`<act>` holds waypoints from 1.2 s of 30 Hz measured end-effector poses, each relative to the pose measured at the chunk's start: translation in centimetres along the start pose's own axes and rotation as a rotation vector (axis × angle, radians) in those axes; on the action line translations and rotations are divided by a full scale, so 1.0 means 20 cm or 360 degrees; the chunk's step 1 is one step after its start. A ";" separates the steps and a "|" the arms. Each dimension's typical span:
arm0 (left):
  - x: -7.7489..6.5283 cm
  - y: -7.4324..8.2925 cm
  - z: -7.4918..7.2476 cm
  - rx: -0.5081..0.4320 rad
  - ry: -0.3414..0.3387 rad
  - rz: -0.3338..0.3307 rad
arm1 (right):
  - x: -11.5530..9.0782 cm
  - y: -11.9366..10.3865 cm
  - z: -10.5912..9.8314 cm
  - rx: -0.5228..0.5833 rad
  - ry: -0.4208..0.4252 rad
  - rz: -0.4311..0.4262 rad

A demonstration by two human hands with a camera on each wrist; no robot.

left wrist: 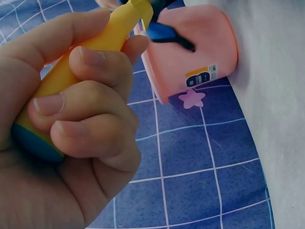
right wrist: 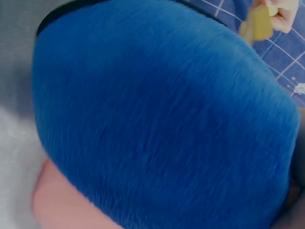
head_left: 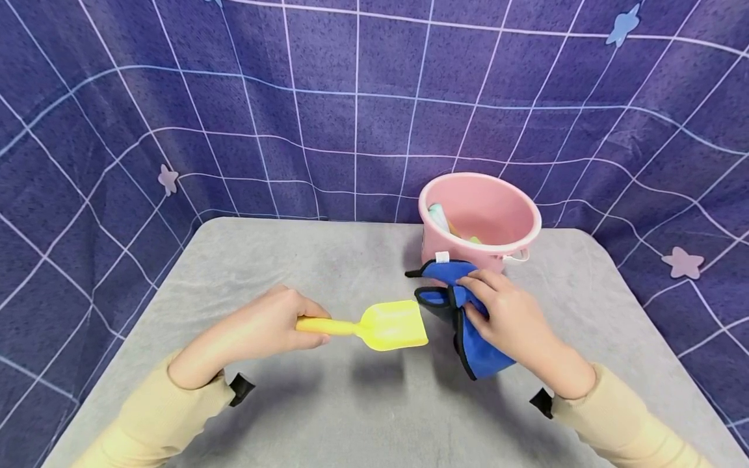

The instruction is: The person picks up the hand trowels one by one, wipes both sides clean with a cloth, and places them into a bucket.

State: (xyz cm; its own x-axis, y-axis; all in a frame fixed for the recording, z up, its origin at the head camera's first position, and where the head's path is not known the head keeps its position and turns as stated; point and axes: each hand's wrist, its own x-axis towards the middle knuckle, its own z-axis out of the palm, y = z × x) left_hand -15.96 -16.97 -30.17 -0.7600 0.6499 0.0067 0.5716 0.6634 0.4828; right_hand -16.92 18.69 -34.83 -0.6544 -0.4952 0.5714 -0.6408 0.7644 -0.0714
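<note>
A yellow toy shovel (head_left: 393, 325) is held level above the table, its flat blade pointing right. My left hand (head_left: 275, 328) grips it by the handle; in the left wrist view, curled fingers (left wrist: 90, 102) wrap the yellow handle (left wrist: 95, 45), which has a dark teal end. My right hand (head_left: 506, 315) holds a bunched blue cloth (head_left: 486, 351) with black edging and a small white tag. In the right wrist view the fuzzy cloth (right wrist: 162, 114) fills most of the picture and hides most of the fingers. The cloth hangs in front of a pink bucket (head_left: 445, 250).
Inside the bucket lie a pale item (head_left: 439, 218) and something yellow-green, mostly hidden by the wall. A white handle piece (head_left: 517, 257) sticks out at its right. The grey table (head_left: 281, 260) meets a purple-blue gridded curtain (head_left: 328, 123) with star shapes behind and at both sides.
</note>
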 end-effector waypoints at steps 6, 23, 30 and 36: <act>0.02 -0.01 0.03 0.0015 -0.0027 -0.0036 | 0.06 -0.04 -0.06 0.0035 0.0103 0.0161; 0.14 0.04 0.09 0.0102 0.0124 -0.0136 | 0.21 -0.20 -0.12 -0.0040 0.0193 0.0244; 0.19 0.07 0.10 0.0146 0.0159 -0.0120 | 0.24 -0.25 -0.10 -0.0073 0.0176 0.0311; 0.22 0.10 0.10 0.0145 0.0163 -0.0154 | 0.27 -0.30 -0.05 -0.0126 0.0118 0.0296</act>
State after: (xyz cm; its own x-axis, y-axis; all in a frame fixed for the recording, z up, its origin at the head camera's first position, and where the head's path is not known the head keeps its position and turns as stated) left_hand -17.50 -12.06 -30.85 -0.8377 0.5433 0.0554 0.5164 0.7550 0.4041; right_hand -16.27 11.91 -30.42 -0.7252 -0.3134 0.6131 -0.4766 0.8711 -0.1185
